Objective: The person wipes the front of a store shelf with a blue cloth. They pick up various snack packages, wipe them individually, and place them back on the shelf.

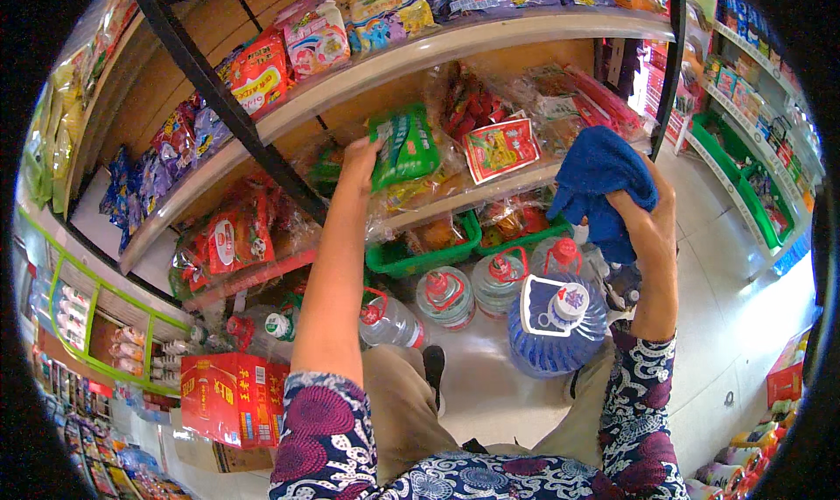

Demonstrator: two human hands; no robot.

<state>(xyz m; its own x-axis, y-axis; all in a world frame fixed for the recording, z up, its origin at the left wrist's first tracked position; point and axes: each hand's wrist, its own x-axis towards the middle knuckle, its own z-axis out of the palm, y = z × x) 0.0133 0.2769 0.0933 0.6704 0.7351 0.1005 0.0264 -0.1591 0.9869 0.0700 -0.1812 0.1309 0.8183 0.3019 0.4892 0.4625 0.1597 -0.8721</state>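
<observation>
My left hand (pixel 359 162) grips the left edge of a green plastic snack packet (pixel 405 147), held over the lower shelf board. Its fingertips are partly hidden behind the packet. A bunched blue cloth (pixel 600 188) is in my right hand (pixel 646 205), in front of the shelf's right end, and its lower part hangs down. Between the hands, a red-bordered packet (pixel 503 149) leans on the shelf among clear-wrapped goods. Red packets (pixel 241 236) lie to the left of my left forearm.
Green baskets (pixel 425 254) with packets sit under the shelf board (pixel 459 201). Several large water bottles with red handles (pixel 446 296) and a blue-tinted jug (pixel 558 329) stand on the floor before my legs. A red carton (pixel 230 398) is at lower left. A black upright (pixel 216 93) crosses the shelves.
</observation>
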